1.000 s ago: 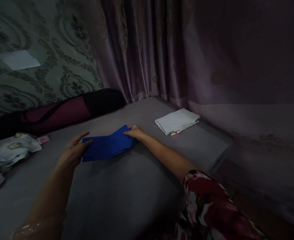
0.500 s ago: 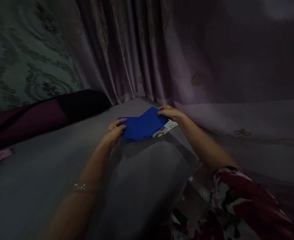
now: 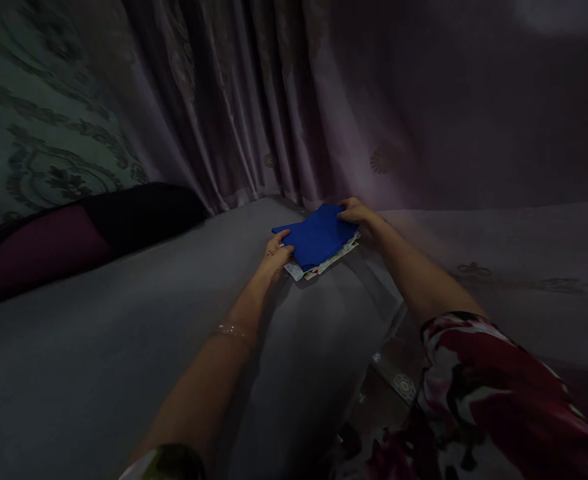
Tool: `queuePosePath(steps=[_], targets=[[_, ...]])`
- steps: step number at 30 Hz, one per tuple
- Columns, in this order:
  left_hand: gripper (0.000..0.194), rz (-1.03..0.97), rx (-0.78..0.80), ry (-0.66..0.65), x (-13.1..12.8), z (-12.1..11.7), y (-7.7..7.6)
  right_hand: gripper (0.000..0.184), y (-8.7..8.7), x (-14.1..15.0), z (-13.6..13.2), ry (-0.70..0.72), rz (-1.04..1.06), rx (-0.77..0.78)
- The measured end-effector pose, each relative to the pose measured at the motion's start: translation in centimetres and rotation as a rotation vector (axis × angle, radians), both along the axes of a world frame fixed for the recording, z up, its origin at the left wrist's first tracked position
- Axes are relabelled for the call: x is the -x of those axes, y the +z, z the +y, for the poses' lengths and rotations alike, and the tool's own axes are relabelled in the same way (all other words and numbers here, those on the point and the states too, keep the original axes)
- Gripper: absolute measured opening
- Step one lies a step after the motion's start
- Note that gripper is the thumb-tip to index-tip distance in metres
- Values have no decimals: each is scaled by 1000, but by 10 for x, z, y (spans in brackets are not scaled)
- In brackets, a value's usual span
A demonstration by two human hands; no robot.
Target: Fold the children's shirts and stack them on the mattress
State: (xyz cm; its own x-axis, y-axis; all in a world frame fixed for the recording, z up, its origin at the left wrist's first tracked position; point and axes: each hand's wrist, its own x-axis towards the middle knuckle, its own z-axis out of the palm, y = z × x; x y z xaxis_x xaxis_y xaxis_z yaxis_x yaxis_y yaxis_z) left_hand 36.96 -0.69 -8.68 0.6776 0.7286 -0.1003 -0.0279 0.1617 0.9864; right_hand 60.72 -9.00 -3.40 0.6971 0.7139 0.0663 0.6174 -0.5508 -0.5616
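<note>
A flat, folded blue garment stretches between my two hands near the far corner of the bed. My left hand pinches its left end, thumb above and fingers partly beneath. At the opposite end my right hand grips the upper right edge. Directly under the blue fabric are folded pale patterned cloths, their front edges sticking out. Whether the blue garment fully rests on them I cannot tell.
The grey sheet spreads across the bed. A long black and maroon bundle lies along the wall at left. Mauve curtains hang behind the bed. Beyond the bed's right edge is a brown patterned surface.
Both hands have carried the blue garment to the right and slightly away, over the pale patterned cloths. My left hand moved farther than my right, and the view shifted a little.
</note>
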Motion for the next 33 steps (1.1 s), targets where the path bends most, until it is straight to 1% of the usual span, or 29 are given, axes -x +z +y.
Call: queuePosePath(steps=[3, 7, 11, 13, 16, 19, 22, 24, 26, 29, 31, 33], targets=[[70, 6, 12, 2, -11, -2, -7, 28, -4, -8, -1, 32, -52, 42], [70, 13, 12, 26, -20, 0, -17, 33, -9, -15, 0, 59, -70, 86], [71, 11, 33, 38, -24, 0, -28, 41, -13, -22, 1, 95, -128, 103], [70, 22, 31, 46, -24, 0, -35, 46, -16, -24, 1, 92, -152, 124], [70, 56, 2, 60, -25, 2, -45, 48, -25, -23, -3, 77, -202, 168], [66, 143, -99, 62, -24, 4, -51, 48, -38, -17, -10, 31, -284, 198], [52, 244, -306, 126, -19, 4, -53, 48, -51, -6, -18, -51, -334, 250], [43, 262, -416, 175, -13, 4, -54, 48, -57, 2, -20, -97, -380, 265], [37, 254, -477, 198, -5, 3, -55, 43, -59, 10, -18, -116, -450, 240], [36, 299, -540, 190, 10, 2, -60, 38, -59, 22, -7, -56, -469, 200], [35, 348, -589, 163, 20, 2, -63, 41, -60, 28, 4, 25, -432, 195], [34, 389, -640, 130, 32, 4, -67, 46, -64, 31, 13, 66, -409, 206]])
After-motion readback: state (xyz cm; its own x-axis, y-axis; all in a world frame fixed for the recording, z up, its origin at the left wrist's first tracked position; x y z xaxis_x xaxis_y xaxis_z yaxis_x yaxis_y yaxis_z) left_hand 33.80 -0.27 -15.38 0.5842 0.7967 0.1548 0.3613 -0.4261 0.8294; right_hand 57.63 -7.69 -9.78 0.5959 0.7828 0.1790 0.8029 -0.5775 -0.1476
